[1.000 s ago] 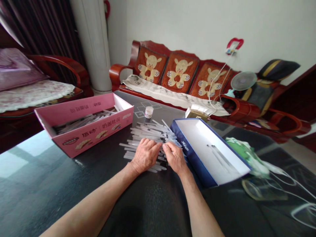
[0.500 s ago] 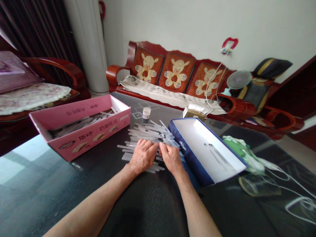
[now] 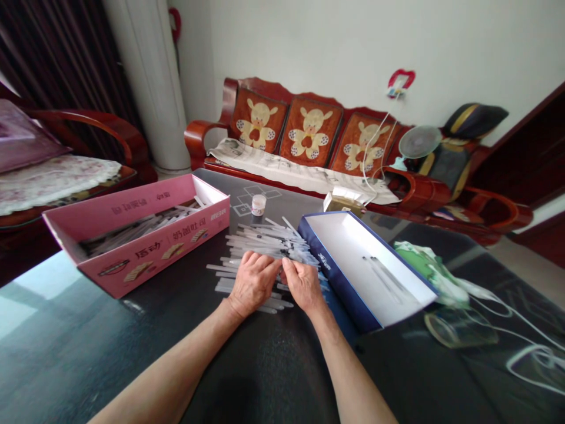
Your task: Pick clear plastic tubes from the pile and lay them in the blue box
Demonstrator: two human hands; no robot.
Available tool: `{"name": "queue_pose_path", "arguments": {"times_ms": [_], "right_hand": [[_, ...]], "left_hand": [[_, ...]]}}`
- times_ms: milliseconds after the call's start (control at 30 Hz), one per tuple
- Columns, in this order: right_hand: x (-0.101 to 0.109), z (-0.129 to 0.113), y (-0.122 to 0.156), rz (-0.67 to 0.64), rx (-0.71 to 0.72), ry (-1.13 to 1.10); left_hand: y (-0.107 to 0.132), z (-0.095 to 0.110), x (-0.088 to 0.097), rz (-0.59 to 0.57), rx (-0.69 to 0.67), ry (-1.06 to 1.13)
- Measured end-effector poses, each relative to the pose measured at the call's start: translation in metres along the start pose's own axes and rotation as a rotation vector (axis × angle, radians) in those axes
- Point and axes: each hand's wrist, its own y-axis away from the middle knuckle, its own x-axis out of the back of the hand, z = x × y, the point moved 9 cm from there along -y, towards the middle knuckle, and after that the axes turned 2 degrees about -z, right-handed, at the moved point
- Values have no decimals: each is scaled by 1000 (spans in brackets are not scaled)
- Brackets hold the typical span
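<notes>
My left hand (image 3: 253,279) and my right hand (image 3: 303,284) meet fingertip to fingertip over a pile of slim translucent white pen barrels (image 3: 247,241). Both hands are closed in a pinch. Whatever lies between the fingers is too small and covered to make out. Some pieces in the pile show dark ends. Right of my right hand is a blue box (image 3: 342,288) with a white inside, where a few thin dark-tipped pens (image 3: 382,274) lie. To the left, a long pink box (image 3: 145,247) contains many similar slim pieces (image 3: 145,229).
A small white tub (image 3: 258,205) stands behind the pile on the dark glossy table (image 3: 265,377). A small carton (image 3: 344,201) sits behind the blue box. Right of it are a green-and-white bag (image 3: 424,268), a clear round dish (image 3: 459,328) and white cables (image 3: 536,356).
The view has shifted slightly, so everything appears a little to the left. My hands keep the same pinch over the pile, and the boxes stay put.
</notes>
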Motion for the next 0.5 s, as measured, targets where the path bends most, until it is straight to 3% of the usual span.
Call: {"name": "queue_pose_path", "arguments": {"times_ms": [200,333,433,500], "right_hand": [[-16,10,2,-27,-172,-346],[-10,22,1,92,-287,-453],[3,27,0,157,-310,-490],[3,20,-2,80,-258,-491]], "left_hand": [[3,-7,14,182,44,-52],[6,-9,23,301,67,-4],[10,-19,24,347,155,142],[12,-35,17,331,298,333]]}}
